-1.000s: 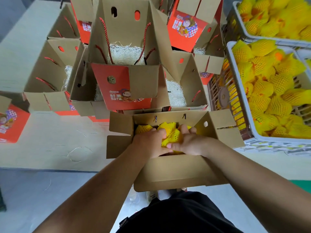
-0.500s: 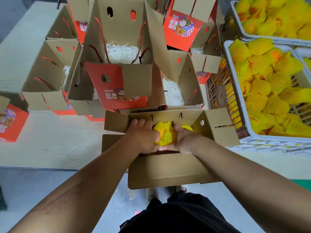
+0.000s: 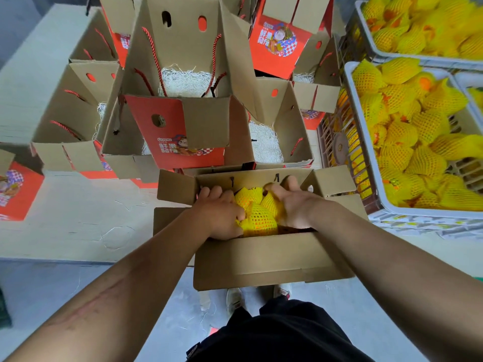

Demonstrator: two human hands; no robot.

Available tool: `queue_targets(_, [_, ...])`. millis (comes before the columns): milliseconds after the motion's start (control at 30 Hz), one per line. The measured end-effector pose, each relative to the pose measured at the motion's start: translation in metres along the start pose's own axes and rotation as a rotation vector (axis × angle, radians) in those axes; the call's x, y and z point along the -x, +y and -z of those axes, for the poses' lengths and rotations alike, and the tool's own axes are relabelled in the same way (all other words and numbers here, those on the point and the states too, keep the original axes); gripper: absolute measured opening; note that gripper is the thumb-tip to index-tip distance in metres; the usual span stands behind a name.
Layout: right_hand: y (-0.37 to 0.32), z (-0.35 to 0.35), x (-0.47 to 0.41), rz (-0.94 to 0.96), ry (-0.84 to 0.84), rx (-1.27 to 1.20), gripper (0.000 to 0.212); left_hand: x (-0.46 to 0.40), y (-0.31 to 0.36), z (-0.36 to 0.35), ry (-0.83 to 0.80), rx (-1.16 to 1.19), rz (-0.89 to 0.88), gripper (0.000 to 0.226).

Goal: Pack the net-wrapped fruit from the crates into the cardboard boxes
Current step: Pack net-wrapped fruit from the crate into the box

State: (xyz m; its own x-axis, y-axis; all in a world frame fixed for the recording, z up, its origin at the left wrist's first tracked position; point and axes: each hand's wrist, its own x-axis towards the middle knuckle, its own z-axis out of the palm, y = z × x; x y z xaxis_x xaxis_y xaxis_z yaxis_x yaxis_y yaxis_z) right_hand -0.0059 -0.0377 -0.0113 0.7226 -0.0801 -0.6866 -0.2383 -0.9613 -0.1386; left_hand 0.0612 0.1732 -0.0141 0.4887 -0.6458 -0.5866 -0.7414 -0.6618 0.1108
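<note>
Several yellow net-wrapped fruit (image 3: pixel 257 214), bunched

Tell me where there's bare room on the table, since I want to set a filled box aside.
The pale tabletop left of the open brown cardboard box is bare, bordered behind by the empty red-printed boxes. Behind and right it is crowded: boxes stand packed together, and the white plastic crate of yellow net-wrapped fruit fills the right side.

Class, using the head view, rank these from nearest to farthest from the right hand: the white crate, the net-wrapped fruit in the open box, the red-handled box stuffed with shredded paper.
1. Net-wrapped fruit, touching the right hand.
2. White crate, to the right.
3. Red-handled box, farther back on the left.
</note>
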Motion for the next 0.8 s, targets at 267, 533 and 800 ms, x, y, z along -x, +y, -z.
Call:
queue_targets(267, [-0.011,0.0,-0.008,-0.149,0.154,0.154,0.069,0.005,0.004,0.007,0.08,-0.07,0.03,0.019])
queue_targets(533, [-0.014,-0.002,-0.003,-0.22,0.323,0.2,0.055,0.004,0.022,0.003,0.102,0.355,-0.06,0.037])
queue_targets(800, [-0.017,-0.009,0.018,0.108,0.068,0.02,0.021,-0.019,0.045,0.006,0.053,-0.002,0.082,0.019])
